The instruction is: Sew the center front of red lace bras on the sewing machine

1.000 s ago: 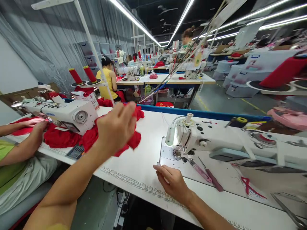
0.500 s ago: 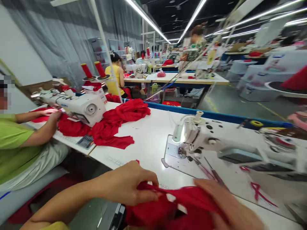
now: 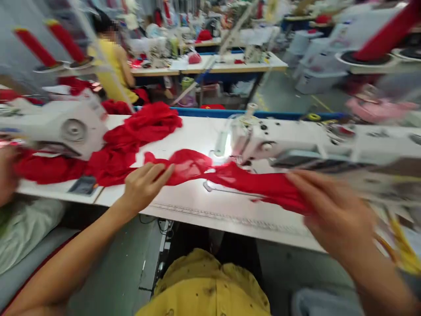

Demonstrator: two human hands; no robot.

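A red fabric piece [image 3: 259, 183] is stretched sideways between my two hands, over the front of the white sewing table [image 3: 197, 206]. My left hand [image 3: 144, 184] grips its left end, where the cloth looks thin and partly see-through. On the right, my right hand [image 3: 332, 206] is closed round the other end, blurred by motion. The middle of the cloth narrows in front of the lit needle area of the sewing machine [image 3: 272, 142]; whether it touches the machine I cannot tell.
A heap of red cloth [image 3: 141, 127] lies to the left, beside a second sewing machine [image 3: 72, 129] where a co-worker's hand [image 3: 6, 173] shows. Red thread cones [image 3: 388, 33] stand at upper right. Yellow-handled scissors [image 3: 401, 245] appear at the right edge. Further back sits a person in yellow [image 3: 110, 66].
The red fabric has risen from near my lap to the table and is now drawn out wide. My hands have moved apart. The view has tilted down and turned right.
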